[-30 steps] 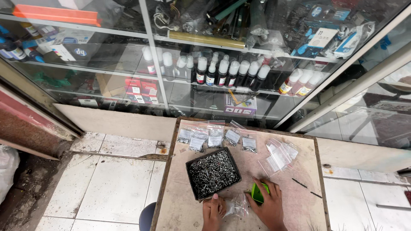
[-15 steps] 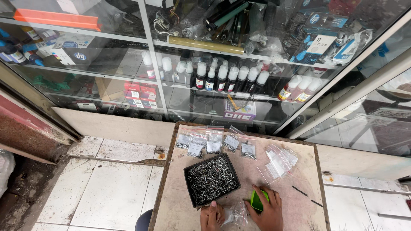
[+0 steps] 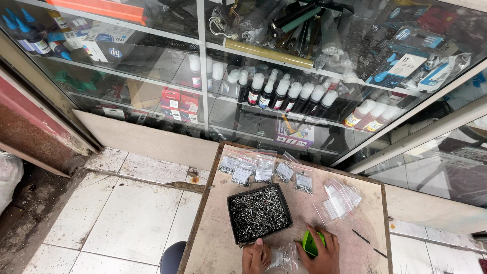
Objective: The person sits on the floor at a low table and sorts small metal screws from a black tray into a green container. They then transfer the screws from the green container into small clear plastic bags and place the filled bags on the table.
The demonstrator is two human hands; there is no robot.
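Note:
A black tray [image 3: 231, 219] full of small silver screws sits on a small wooden table [image 3: 355, 243]. Just below it, at the frame's bottom edge, my left hand [image 3: 255, 256] pinches a small clear plastic bag [image 3: 284, 258] holding a few screws. My right hand [image 3: 320, 251] grips a small green scoop [image 3: 310, 243] right beside the bag. A row of several filled small bags [image 3: 264, 171] lies along the table's far side. A loose pile of empty clear bags [image 3: 337, 197] rests at the right.
A glass display cabinet [image 3: 284, 91] with ink bottles, boxes and cartridges stands right behind the table. White tiled floor [image 3: 116, 223] lies to the left. Two thin dark sticks [image 3: 368, 243] lie on the table's right. A dark rounded object [image 3: 172, 256] shows under the table's left edge.
The camera has tilted upward a little, so table and hands sit lower in the frame. Both hands stay by the bag and green scoop.

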